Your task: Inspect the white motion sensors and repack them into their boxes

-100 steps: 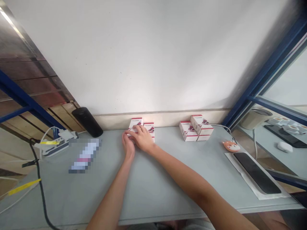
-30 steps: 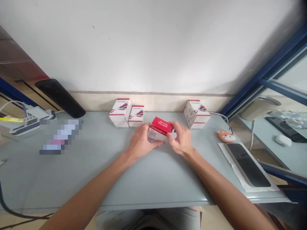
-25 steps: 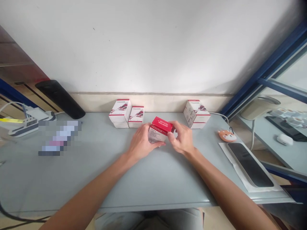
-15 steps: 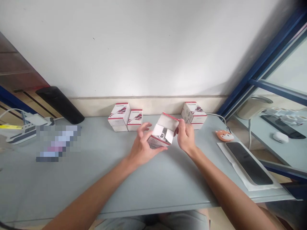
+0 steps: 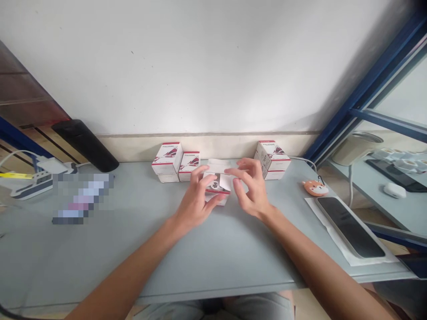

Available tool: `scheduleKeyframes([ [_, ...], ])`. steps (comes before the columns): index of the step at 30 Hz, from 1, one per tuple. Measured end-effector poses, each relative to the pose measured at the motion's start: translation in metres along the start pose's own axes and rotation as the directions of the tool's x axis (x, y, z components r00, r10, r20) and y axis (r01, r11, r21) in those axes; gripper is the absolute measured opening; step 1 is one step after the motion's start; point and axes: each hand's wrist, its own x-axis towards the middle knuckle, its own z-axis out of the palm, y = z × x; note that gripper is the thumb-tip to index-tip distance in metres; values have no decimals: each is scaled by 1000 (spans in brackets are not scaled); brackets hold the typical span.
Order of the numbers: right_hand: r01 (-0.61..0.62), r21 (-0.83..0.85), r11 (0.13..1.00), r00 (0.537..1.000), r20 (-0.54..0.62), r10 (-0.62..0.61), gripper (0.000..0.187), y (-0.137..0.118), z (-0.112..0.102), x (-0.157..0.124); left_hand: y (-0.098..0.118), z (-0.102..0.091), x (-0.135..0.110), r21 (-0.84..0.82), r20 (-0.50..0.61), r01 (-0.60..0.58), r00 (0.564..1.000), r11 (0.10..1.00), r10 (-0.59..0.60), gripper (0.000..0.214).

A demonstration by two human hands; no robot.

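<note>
A small red-and-white carton (image 5: 217, 190) stands on the grey table (image 5: 187, 249), its top lid folded back and its flaps spread. My left hand (image 5: 196, 200) grips the carton from the left side, fingers curled around it. My right hand (image 5: 251, 189) hovers just right of the carton with fingers spread, fingertips at the open flaps and lid. Something grey shows inside the opening. Two closed cartons (image 5: 175, 161) of the same kind stand behind it by the wall, and another closed carton (image 5: 271, 159) stands at the back right.
A black cylinder (image 5: 85, 144) leans at the back left beside a white power strip (image 5: 31, 184). A blurred packet (image 5: 82, 198) lies on the left. An orange animal charm (image 5: 314, 188) and a dark phone (image 5: 350, 226) on white paper lie at the right edge.
The carton was closed a second ago with both hands on it. Its red lid has been lifted and folded back, and my right hand has let go and spread its fingers.
</note>
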Motion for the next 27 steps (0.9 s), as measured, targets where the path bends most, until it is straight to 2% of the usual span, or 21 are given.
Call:
scheduleKeyframes([
  [2,93,-40,995,992,84,-89,34,-2,-3,1,-1,-3,1,-4,12,52,999,999,-52,31],
  [6,68,-79,995,978,202,-50,36,-3,-8,3,-1,-8,4,0,-15,133,991,991,-132,29],
  [12,100,-80,992,973,216,-80,38,-5,-8,4,0,-8,3,-15,0,90,996,996,-90,24],
  [19,118,-113,986,977,190,-95,37,-4,-8,2,4,-1,6,-133,-164,61,983,989,-83,29],
  [24,129,-132,983,969,225,-97,34,-2,-8,2,7,0,6,-184,-156,110,978,977,-140,26],
  [27,114,-125,986,973,213,-86,33,1,-7,2,9,2,5,-216,-125,138,978,967,-168,34],
])
